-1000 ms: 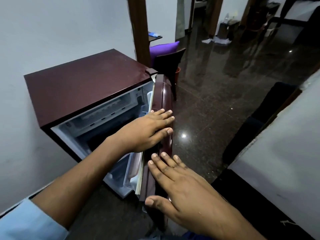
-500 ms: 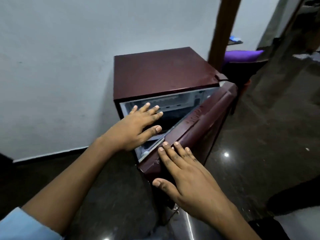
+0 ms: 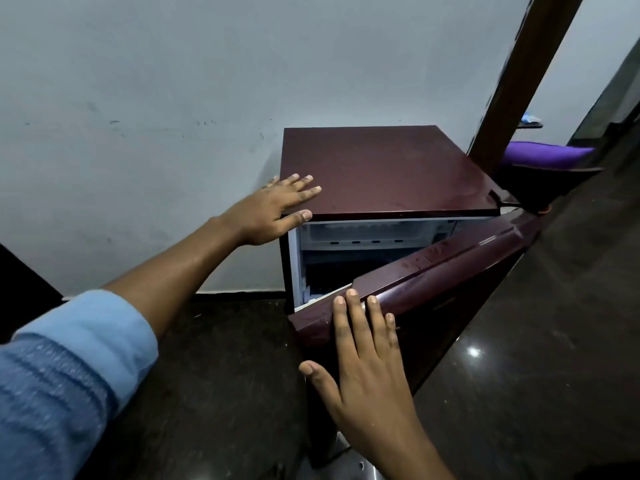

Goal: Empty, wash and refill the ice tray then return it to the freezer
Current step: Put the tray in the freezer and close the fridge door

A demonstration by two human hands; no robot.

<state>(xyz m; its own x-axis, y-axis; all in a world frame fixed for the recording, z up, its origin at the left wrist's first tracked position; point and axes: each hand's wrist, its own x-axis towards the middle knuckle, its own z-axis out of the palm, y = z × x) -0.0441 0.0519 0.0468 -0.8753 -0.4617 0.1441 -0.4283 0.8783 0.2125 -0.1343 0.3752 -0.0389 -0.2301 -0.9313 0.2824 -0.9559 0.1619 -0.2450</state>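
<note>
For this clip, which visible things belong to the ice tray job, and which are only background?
Part of the job:
- fridge, maroon, left hand flat on its top corner
- fridge door, partly open, right hand flat against its outer face
- freezer compartment at the top inside
No ice tray shows.

Just lying about:
- purple cushion
- wooden door frame

A dark polished floor (image 3: 519,375) carries a maroon fridge (image 3: 381,168) at about one o'clock, standing against the pale wall (image 3: 173,98)
</note>
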